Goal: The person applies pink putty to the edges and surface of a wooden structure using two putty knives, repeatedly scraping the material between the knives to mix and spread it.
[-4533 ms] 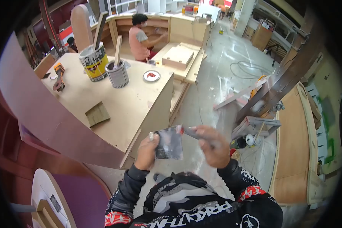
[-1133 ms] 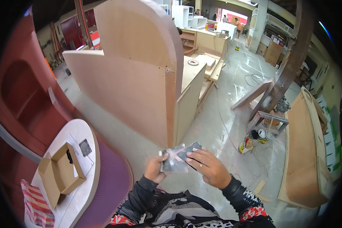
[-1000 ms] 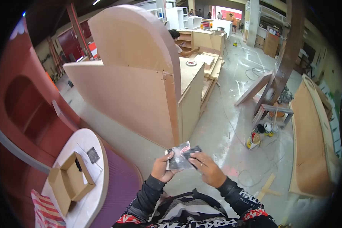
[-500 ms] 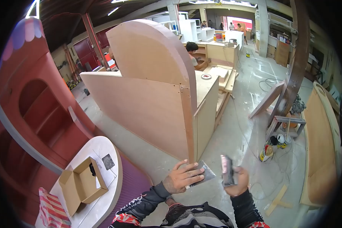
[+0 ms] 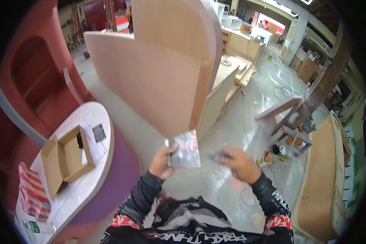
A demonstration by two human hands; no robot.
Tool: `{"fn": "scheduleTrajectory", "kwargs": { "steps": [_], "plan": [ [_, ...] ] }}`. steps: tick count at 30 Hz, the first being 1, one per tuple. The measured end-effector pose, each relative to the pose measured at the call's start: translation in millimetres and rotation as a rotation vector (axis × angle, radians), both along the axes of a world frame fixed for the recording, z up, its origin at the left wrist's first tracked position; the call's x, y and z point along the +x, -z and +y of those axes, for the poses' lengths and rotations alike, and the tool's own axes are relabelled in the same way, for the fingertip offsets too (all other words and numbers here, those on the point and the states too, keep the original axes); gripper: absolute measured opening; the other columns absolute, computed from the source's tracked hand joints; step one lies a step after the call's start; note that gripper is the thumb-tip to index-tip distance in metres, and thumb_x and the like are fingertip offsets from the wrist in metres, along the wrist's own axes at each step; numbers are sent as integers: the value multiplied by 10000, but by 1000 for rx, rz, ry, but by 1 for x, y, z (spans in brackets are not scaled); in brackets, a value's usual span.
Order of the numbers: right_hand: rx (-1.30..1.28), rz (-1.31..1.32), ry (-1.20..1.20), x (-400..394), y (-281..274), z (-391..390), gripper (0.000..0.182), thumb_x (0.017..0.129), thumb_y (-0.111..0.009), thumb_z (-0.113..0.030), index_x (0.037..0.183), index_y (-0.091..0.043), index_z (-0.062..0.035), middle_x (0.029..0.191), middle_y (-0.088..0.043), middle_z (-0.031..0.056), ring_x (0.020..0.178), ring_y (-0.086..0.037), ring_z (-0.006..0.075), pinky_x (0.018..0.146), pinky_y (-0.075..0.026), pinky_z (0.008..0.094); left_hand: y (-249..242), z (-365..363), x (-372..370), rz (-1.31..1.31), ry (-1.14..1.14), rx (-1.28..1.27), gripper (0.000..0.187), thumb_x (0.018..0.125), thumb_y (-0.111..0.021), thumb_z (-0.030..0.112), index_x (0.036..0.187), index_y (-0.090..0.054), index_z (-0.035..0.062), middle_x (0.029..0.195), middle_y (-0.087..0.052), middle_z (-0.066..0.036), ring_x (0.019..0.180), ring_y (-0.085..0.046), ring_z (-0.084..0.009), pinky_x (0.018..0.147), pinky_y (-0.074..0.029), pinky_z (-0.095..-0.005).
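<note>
My left hand grips a thin square sheet by its left edge, its gray, smudged face turned up with a pinkish patch at the right. To the right of it, my right hand is closed around a small dark flat piece, blurred by motion. A gap separates this piece from the sheet. Beyond both hands rises a large wooden panel structure with a rounded top.
At left, a white-topped counter bears an open cardboard box, a dark square and a striped cloth. Cans and a small stand are at right, near a leaning board and a curved wooden panel.
The sheet has been raised and turned to show its smudged face, with my left hand now at its edge. My right hand has tilted its piece flatter. The view has shifted downward.
</note>
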State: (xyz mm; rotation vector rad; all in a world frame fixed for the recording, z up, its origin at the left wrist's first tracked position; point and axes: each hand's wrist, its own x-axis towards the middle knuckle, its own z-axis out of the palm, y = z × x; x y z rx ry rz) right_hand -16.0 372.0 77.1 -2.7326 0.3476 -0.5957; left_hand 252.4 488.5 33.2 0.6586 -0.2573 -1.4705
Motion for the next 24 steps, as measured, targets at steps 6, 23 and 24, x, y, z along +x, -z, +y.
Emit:
{"fn": "scheduleTrajectory", "kwargs": {
  "steps": [6, 23, 24],
  "plan": [
    [-219, 20, -68, 28, -41, 10, 543, 752, -559, 55, 1263, -631, -114, 1280, -618, 94, 1233, -553, 326, 1073, -425, 468, -10, -5, -1, -286, 22, -77, 256, 947, -578, 139, 1142, -600, -25, 1032, -683, -94, 952, -681, -202, 850, -554, -368],
    [179, -98, 163, 5, 33, 28, 598, 702, -490, 164, 1265, -597, -7, 1276, -604, 159, 1207, -557, 355, 1065, -421, 424, 9, -15, -12, 184, 95, 25, 319, 987, -517, 170, 1238, -528, -27, 1147, -645, -145, 1041, -667, -272, 928, -543, -435],
    [185, -106, 165, -4, 44, 27, 598, 702, -490, 164, 1265, -597, -7, 1276, -604, 159, 1207, -557, 355, 1065, -421, 424, 11, -17, -12, 176, 96, 31, 319, 987, -517, 170, 1238, -528, -27, 1147, -645, -145, 1041, -667, -272, 928, -543, -435]
  ]
}}
